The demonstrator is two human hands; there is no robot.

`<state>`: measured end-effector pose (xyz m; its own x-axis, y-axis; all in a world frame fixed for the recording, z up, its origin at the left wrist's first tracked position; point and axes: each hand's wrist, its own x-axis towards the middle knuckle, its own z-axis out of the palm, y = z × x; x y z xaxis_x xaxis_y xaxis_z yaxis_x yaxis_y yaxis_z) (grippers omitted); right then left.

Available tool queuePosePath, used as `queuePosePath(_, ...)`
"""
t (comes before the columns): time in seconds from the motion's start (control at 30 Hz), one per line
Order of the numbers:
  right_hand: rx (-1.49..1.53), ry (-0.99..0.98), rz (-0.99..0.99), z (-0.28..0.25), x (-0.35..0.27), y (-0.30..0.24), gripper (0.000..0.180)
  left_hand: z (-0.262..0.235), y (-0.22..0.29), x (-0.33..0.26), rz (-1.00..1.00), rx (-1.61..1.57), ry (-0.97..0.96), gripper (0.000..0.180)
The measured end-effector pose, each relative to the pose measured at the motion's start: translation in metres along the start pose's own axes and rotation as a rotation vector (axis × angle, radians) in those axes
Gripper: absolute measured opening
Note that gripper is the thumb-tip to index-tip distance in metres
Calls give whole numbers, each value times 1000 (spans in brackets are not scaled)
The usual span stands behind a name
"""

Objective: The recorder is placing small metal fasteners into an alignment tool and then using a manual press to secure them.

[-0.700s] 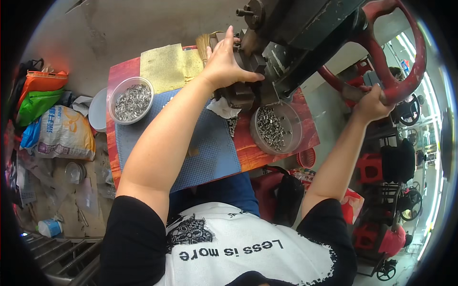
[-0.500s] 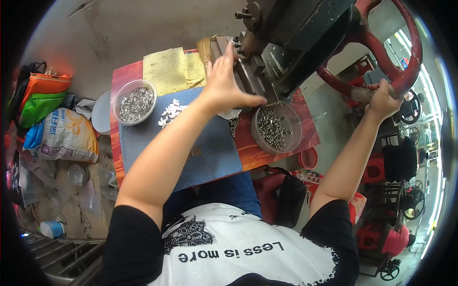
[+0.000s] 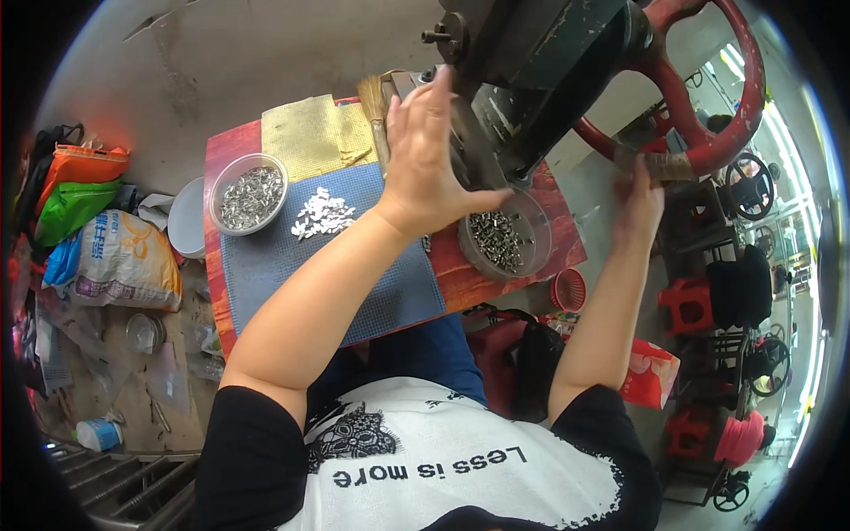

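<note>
My left hand (image 3: 427, 173) is raised in front of the dark metal press (image 3: 540, 53), fingers stretched up and thumb spread to the right. Nothing shows in it, though the hand covers part of the press bed. Its thumb reaches over a clear tub (image 3: 531, 250) of small metal pieces. At the right, my right hand (image 3: 639, 208) is smeared by motion beside the wrapped grip (image 3: 670, 167) on the red handwheel (image 3: 751, 115). Whether its fingers close on the grip is unclear. A pile of small white pieces (image 3: 320, 213) lies on the blue mat (image 3: 372, 292).
A clear bowl (image 3: 251, 195) of thin metal pieces stands at the table's left. Behind the mat are a yellow textured cloth (image 3: 299, 133) and a brush (image 3: 372, 97). Bags (image 3: 124, 257) sit on the floor at left. Red stools (image 3: 686, 305) and other handwheels stand at right.
My right hand has moved left along the wheel's wrapped grip and is now blurred. My left hand has shifted slightly right and stays spread. The whole view has shifted a little.
</note>
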<state>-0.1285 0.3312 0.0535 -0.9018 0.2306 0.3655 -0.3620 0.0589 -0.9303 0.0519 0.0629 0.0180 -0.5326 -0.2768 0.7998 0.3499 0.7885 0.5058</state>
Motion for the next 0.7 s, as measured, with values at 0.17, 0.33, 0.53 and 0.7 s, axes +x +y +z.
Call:
queuePosePath(0.17, 249, -813, 408, 18, -120, -40, 32, 6, 42, -9, 196, -6, -225, 140)
queuePosePath(0.33, 184, -785, 451, 13, -125, -29, 28, 17, 56, -24, 168, 53, -313, 134)
queuePosePath(0.53, -762, -801, -254, 13, -127, -12, 27, -35, 55, -34, 13, 230, -198, 137)
queuePosePath(0.7, -684, -699, -516, 29, -128, -3, 27, -67, 32, -35, -385, 621, -574, 122)
